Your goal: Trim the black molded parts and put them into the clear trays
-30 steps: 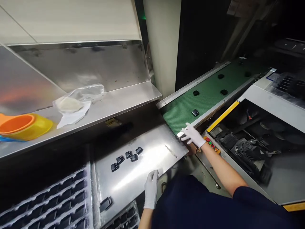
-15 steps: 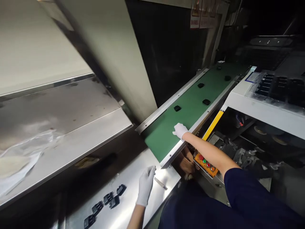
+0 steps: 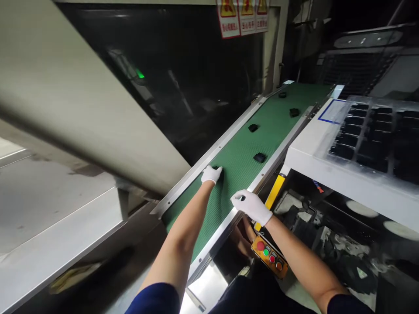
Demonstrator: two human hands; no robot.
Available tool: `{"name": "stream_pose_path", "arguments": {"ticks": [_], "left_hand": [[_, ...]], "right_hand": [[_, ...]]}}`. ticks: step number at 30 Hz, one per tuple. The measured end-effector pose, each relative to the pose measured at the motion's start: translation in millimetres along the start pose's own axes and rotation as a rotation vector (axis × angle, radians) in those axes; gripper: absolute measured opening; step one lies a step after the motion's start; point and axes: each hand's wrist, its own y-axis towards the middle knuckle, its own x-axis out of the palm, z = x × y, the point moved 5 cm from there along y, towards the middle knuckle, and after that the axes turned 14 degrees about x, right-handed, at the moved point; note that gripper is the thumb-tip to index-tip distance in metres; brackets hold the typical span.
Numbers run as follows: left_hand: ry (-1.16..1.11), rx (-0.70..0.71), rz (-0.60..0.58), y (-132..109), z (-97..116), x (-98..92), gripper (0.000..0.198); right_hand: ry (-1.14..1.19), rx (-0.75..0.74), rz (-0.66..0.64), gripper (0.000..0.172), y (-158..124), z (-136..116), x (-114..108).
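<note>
A moment ago my left hand (image 3: 211,175) was down by the steel table, but now both hands are up at the green conveyor belt (image 3: 240,148), apart yet close. My left hand sits on the belt with a small black part (image 3: 216,167) right at its fingertips, though I can't tell if it's pinched. My right hand (image 3: 251,207) is over the near metal rail (image 3: 225,226), and I can't tell if it's holding anything. More black parts (image 3: 259,157) sit spaced up the finely ribbed belt toward 1 o'clock, with open belt between them. A clear tray of black parts (image 3: 360,135) sits at 2 o'clock, and a yellow control box (image 3: 269,256) at 5.
</note>
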Motion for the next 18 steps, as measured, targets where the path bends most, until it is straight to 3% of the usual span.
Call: {"name": "stream_pose_path", "arguments": {"ticks": [4, 6, 9, 14, 16, 18], "left_hand": [[0.031, 0.072, 0.010, -8, 9, 6.2, 0.044], [0.028, 0.136, 0.003, -11, 26, 7.8, 0.040], [-0.004, 0.268, -0.027, -9, 79, 19.5, 0.041], [-0.006, 0.470, -0.138, 1, 189, 59.5, 0.060], [0.023, 0.483, -0.205, 5, 212, 72.9, 0.061], [0.041, 0.467, -0.258, 7, 220, 79.8, 0.064]], "right_hand": [[0.174, 0.191, -0.066, 0.019, -20, 11, -32], [0.211, 0.208, -0.052, 0.018, -28, 17, -44], [0.252, 0.231, -0.049, 0.020, -33, 27, -49], [0.273, 0.218, -0.088, 0.018, -35, 41, -38], [0.262, 0.238, -0.099, 0.017, -38, 47, -38], [0.276, 0.272, -0.115, 0.018, -42, 52, -43]]}}
